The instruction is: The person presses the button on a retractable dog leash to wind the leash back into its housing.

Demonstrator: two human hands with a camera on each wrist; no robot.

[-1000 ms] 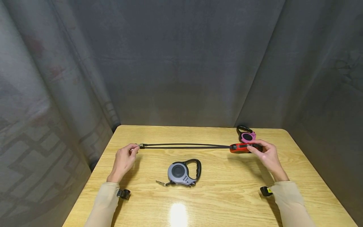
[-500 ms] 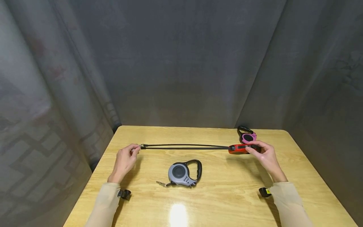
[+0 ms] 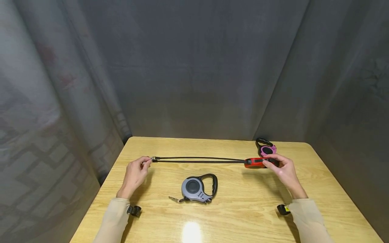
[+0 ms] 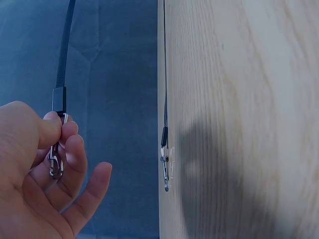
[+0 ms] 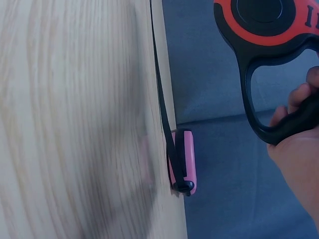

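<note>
The right hand [image 3: 284,170] is curling its fingers around the black handle of the red retractable leash [image 3: 258,162], holding the casing on its edge just above the wooden table [image 3: 243,216]. The left hand [image 3: 133,175] is pinching the small metal clip [image 4: 55,162] at the other end between thumb and fingertips. Between the two hands the black tape [image 3: 197,160] is running nearly straight over the table, so it seems to be under some pull.

The casing looks like hard plastic, rigid and probably not heavy, and the loop handle is giving the safest hold. The tape is thin and soft, and I judge it is wanting to spring back, so the clip is needing a firm pinch; the metal may be slippery.

A pink leash [image 3: 266,149] is lying just behind the right hand, and a grey leash [image 3: 197,187] is resting nearer the person, between the arms.
</note>
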